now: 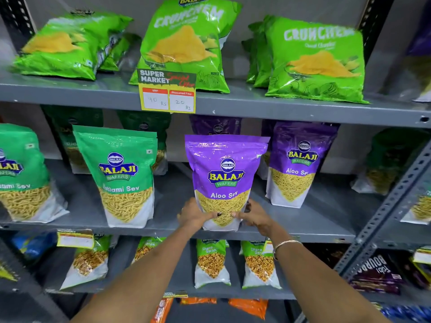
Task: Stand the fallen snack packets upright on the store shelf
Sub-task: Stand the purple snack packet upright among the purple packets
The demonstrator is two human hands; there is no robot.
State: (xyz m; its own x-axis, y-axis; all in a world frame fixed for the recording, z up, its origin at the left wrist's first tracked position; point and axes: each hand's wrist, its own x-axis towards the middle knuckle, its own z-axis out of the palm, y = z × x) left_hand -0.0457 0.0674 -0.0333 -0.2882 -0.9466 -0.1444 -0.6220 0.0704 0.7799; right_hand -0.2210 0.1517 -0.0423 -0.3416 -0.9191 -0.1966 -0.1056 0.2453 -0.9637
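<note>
A purple Aloo Sev packet (225, 173) stands upright at the front of the middle shelf (303, 231). My left hand (194, 214) grips its lower left corner and my right hand (254, 216) grips its lower right corner, thumbs pressed on the front. A second purple Aloo Sev packet (299, 164) stands upright to its right. Two green Ratlami Sev packets (123, 176) (21, 173) stand upright to the left. On the top shelf, a green Crunchem bag (67, 45) lies tilted back at the left.
Two more Crunchem bags (184, 43) (317, 59) lean on the top shelf behind a yellow price tag (168, 92). Chana Garam packets (211, 262) stand on the lower shelf. A perforated grey upright (391, 199) rises at the right.
</note>
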